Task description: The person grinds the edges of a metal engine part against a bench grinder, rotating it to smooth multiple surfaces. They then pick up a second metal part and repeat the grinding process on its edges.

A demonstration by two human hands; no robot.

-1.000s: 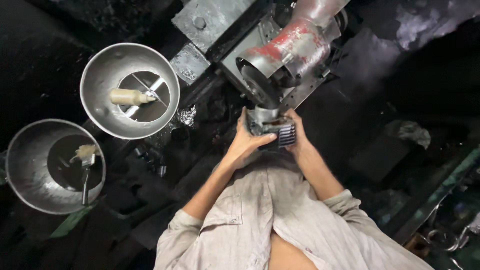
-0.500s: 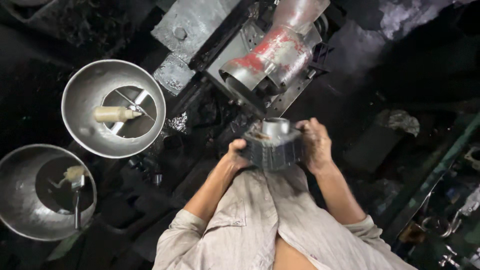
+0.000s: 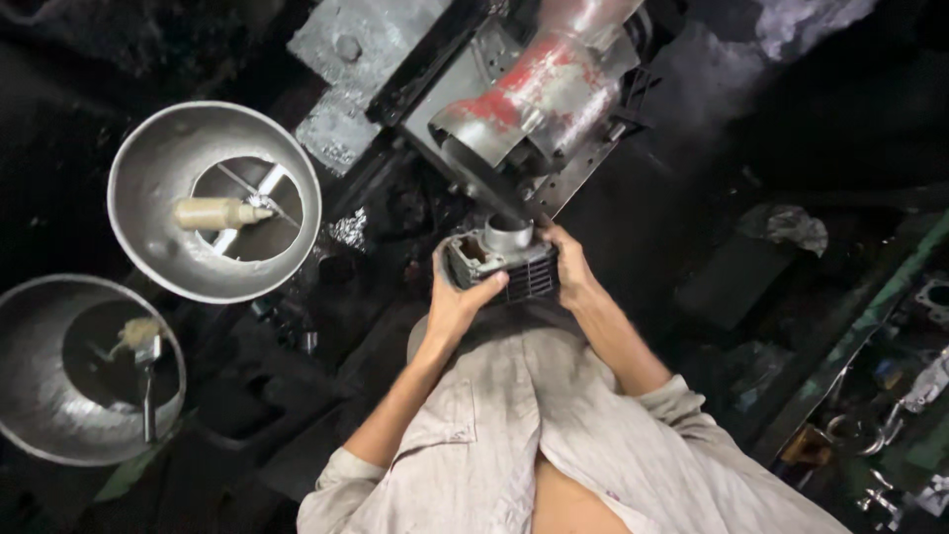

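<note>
Dark grimy workshop floor (image 3: 692, 198), two metal bowls (image 3: 213, 203), both hands' fingers (image 3: 484, 290) clasping finned engine cylinder (image 3: 504, 262)

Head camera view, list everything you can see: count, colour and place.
finned metal cylinder: one, grey, centre, held in both hands
machine: one, grey with worn red paint, top centre
metal bowls: two, silver, upper left and lower left
small bottle: one, cream, inside upper bowl
shirt: one, pale grey, bottom centre
left hand: one, grip on the cylinder's left side
right hand: one, grip on its right side
</note>
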